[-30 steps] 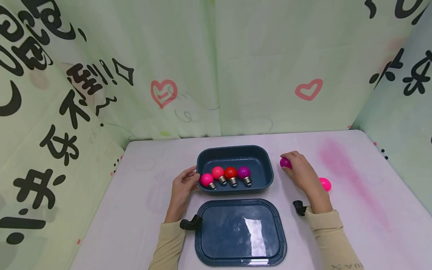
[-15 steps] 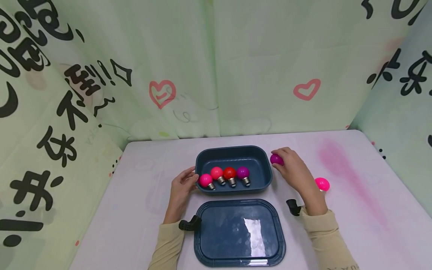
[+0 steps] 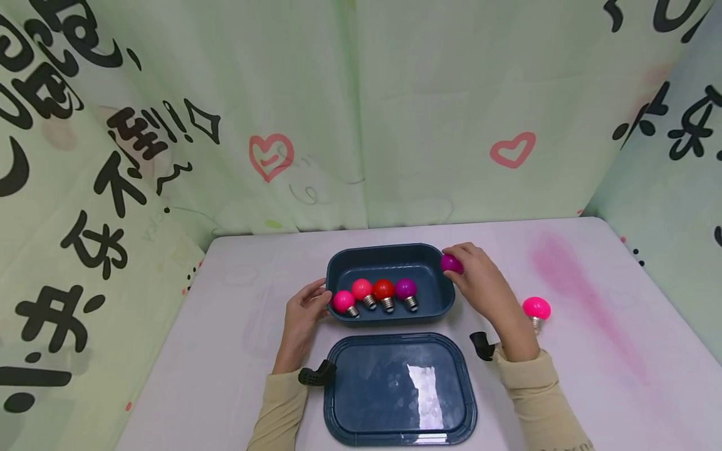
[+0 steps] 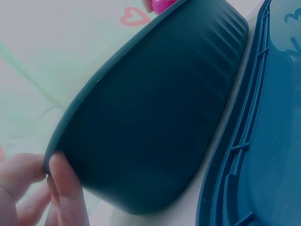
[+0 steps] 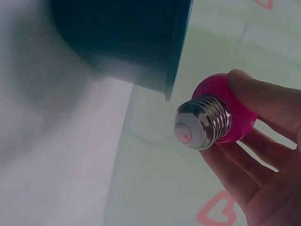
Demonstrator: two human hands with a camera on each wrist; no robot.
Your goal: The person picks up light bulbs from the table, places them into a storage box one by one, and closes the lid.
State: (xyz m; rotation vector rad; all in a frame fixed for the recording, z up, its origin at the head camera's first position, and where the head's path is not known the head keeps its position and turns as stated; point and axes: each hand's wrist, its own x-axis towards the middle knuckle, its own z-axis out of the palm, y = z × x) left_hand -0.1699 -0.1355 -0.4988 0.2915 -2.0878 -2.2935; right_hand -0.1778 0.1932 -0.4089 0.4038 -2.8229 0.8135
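A dark blue box [image 3: 389, 321] stands on the table with several light bulbs lying in a row inside: pink [image 3: 344, 301], coral pink [image 3: 362, 289], red [image 3: 384, 289] and purple [image 3: 405, 288]. My left hand [image 3: 301, 319] pinches the box's left rim between thumb and fingers, as the left wrist view shows. At the right rim, my right hand [image 3: 482, 282] holds a purple light bulb [image 3: 452, 264] by its round globe. In the right wrist view this bulb's metal screw base [image 5: 202, 122] points toward the camera, apart from the box wall.
A dark blue lid [image 3: 400, 388] lies flat in front of the box. Another bright pink bulb [image 3: 536, 308] rests on the table [image 3: 598, 376], right of my right forearm. Printed cloth [image 3: 395, 113] hangs behind and along both sides.
My right hand has carried the purple bulb leftward from beside the box to its right rim. The left hand keeps its place on the box.
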